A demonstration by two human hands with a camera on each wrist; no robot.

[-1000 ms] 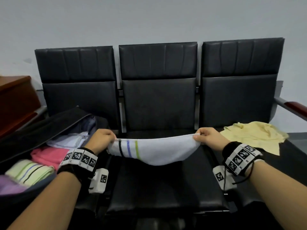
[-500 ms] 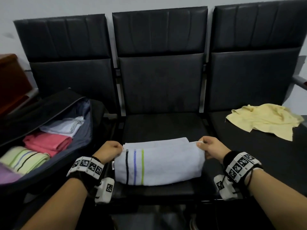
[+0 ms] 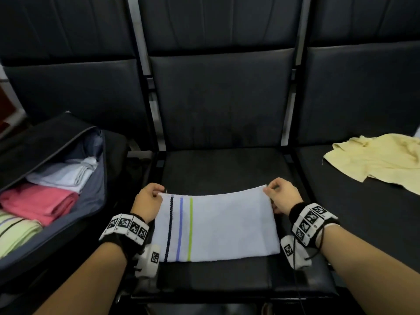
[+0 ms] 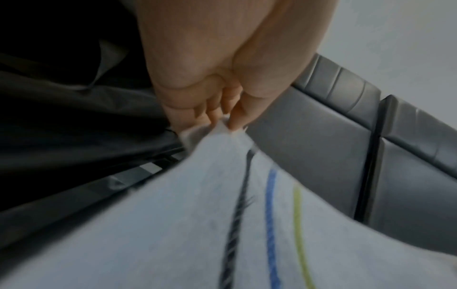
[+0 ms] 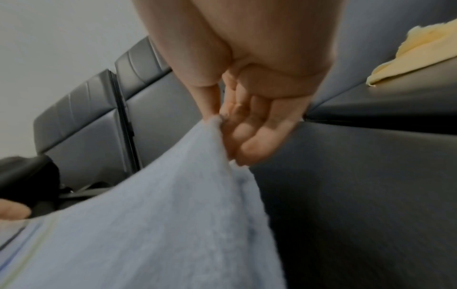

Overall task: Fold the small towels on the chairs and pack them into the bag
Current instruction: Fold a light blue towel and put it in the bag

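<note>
A white towel (image 3: pixel 223 226) with black, blue and green stripes lies folded on the middle chair seat (image 3: pixel 225 165). My left hand (image 3: pixel 148 200) pinches its far left corner. My right hand (image 3: pixel 280 197) pinches the far right corner. In the left wrist view the left hand (image 4: pixel 222 119) has thumb and fingers closed on the towel (image 4: pixel 197 224) corner. In the right wrist view the right hand (image 5: pixel 222 119) nips the towel (image 5: pixel 160 215) edge between thumb and fingers. An open dark bag (image 3: pixel 101 178) sits on the left chair.
Inside the bag lie folded towels: white (image 3: pixel 63 173), pink (image 3: pixel 38 203) and pale green striped (image 3: pixel 16 233). A crumpled yellow towel (image 3: pixel 377 160) lies on the right chair seat. Chair backs rise behind. A brown cabinet edge (image 3: pixel 6 103) shows far left.
The towel hung in the air between both hands a second ago. It has since come down onto the middle seat, folded, with both hands still holding its far corners.
</note>
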